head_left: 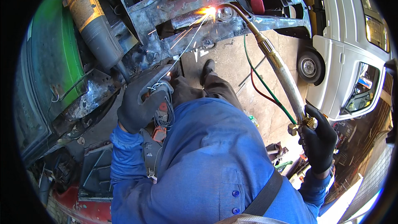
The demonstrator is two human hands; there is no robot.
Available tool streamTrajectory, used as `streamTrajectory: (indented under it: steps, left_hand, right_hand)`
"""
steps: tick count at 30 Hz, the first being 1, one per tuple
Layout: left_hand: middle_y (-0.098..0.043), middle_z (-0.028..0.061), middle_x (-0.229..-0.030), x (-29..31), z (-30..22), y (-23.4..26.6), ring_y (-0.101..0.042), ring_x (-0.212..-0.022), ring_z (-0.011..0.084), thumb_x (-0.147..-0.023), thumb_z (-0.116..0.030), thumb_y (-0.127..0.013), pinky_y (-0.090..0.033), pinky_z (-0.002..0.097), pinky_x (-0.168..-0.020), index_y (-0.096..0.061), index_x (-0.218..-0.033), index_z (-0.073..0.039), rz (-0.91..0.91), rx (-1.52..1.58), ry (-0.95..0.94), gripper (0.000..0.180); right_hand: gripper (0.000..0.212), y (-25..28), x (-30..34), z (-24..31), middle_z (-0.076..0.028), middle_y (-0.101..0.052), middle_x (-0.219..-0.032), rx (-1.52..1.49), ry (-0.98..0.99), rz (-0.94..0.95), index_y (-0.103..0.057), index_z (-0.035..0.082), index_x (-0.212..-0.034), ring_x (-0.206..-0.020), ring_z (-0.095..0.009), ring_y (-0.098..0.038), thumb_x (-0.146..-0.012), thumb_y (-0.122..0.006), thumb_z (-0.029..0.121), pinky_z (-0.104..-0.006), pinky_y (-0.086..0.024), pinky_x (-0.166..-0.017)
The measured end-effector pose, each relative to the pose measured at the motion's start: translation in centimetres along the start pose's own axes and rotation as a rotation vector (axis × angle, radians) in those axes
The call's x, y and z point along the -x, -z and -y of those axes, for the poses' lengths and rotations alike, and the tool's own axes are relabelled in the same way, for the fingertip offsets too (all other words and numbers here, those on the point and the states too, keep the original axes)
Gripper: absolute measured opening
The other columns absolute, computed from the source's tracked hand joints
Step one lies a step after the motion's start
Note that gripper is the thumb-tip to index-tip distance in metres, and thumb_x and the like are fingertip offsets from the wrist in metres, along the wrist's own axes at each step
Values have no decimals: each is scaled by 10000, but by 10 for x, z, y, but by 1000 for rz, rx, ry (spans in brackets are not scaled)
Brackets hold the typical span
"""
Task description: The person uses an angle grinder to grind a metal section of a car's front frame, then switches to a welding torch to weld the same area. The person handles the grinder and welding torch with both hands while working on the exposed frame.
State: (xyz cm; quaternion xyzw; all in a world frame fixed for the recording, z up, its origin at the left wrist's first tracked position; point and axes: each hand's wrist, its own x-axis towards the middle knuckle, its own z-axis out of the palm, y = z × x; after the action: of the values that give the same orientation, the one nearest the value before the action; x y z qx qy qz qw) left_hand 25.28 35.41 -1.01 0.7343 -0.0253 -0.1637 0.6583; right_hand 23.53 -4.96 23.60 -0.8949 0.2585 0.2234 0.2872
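Note:
My right hand (318, 142), in a black glove, is closed around the rear end of a gas welding torch (278, 63) near its brass valve knobs. The torch's bent tip reaches a worn metal vehicle frame (244, 25), where a bright orange glow throws sparks. My left hand (143, 97), also black-gloved, is closed on thin filler wire. A loose coil of this wire (164, 112) hangs below the fingers, while one straight length slants up to the glow. The metal at the glowing spot is washed out by the light.
A yellow and black angle grinder (94, 29) lies on the bodywork at left, beside a green car panel (49, 54). Green and red hoses (265, 91) trail from the torch over the concrete floor. At right stands a white vehicle (338, 64). My shoe (208, 67) is below the frame.

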Motion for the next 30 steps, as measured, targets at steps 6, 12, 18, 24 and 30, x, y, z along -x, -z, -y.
streamTrajectory:
  steps: [6, 12, 18, 24, 30]
  left_hand:
    - [-765, 204, -1353, -2, 0, 0, -742, -1203, 256, -1081, -315, -675, -558, 411, -1082, -635, -1555, 38, 9, -34, -32, 592]
    - [-763, 205, -1360, -1, -2, 0, -741, -1209, 261, -1069, -271, -678, -561, 413, -1081, -633, -1555, 40, 3, -6, -15, 578]
    - [-758, 206, -1379, -3, -3, -2, -742, -1218, 263, -1037, -178, -667, -560, 416, -1093, -629, -1557, 45, -11, -43, -55, 567]
    - [-761, 202, -1374, -3, -1, 0, -745, -1224, 264, -1030, -150, -684, -568, 410, -1091, -638, -1552, 30, 6, 5, -14, 554]
    - [-766, 197, -1353, -3, -2, -2, -747, -1184, 246, -1054, -188, -664, -571, 406, -1073, -630, -1561, 34, -1, -27, -55, 555]
  right_hand:
    - [600, -2, -1, -1, -194, -751, -1353, -25, 9, 1, -680, -44, -1486, -1178, -219, -743, -888, -723, -80, -371, -603, -1025]
    - [595, -3, -2, 0, -189, -748, -1345, -27, 24, 7, -674, -46, -1494, -1122, -196, -746, -902, -716, -81, -344, -619, -960]
    - [593, -3, -2, 1, -175, -752, -1331, -43, 8, 15, -674, -38, -1499, -1008, -156, -747, -908, -715, -81, -304, -627, -836]
    - [597, -5, -3, -3, -176, -747, -1345, -47, 43, 9, -675, -35, -1499, -1025, -159, -746, -906, -713, -95, -301, -627, -837]
    - [610, -4, -2, -5, -184, -743, -1366, -65, 12, 11, -673, -41, -1499, -1112, -186, -744, -894, -718, -104, -328, -626, -920]
